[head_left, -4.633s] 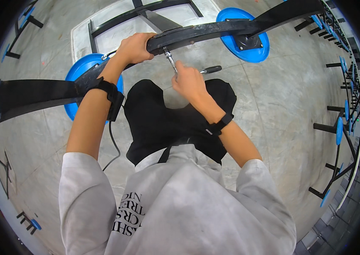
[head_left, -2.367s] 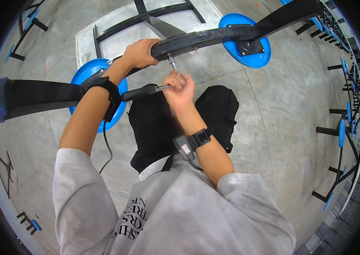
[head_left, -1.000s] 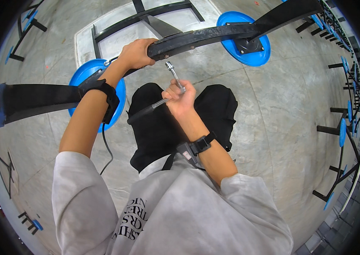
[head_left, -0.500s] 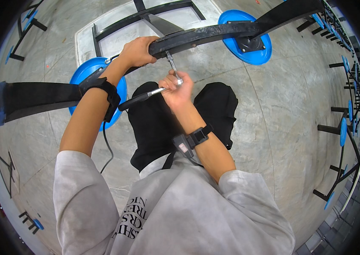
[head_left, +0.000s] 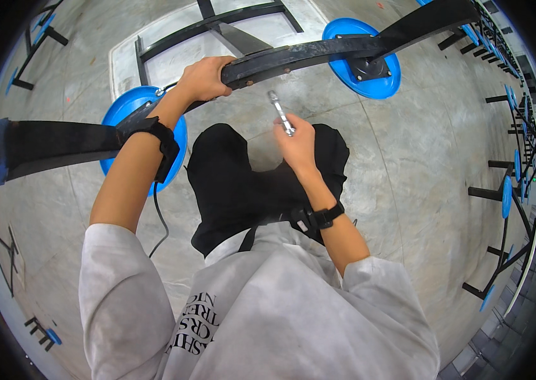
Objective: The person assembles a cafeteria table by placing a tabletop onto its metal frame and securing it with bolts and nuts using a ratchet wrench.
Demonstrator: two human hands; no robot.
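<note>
My left hand (head_left: 204, 78) is closed round a curved black metal beam (head_left: 309, 56) that runs across in front of me. On the beam's near side, bolt heads show just right of that hand. My right hand (head_left: 298, 142) is closed on a shiny ratchet socket wrench (head_left: 280, 113), held over my knees. Its socket end points up and away, apart from the beam and its bolts. The wrench's dark handle is hidden from view.
Blue round discs (head_left: 391, 71) sit under the beam at left and right. Beyond it lies a white panel (head_left: 185, 49) with black bars. A thin cable (head_left: 165, 218) hangs from my left wrist strap. More black frames with blue discs (head_left: 507, 196) stand along the right.
My right hand has drawn the wrench off the bolt on the beam, moving right and toward me. The wrench has turned, hiding its handle. My left hand stays on the beam.
</note>
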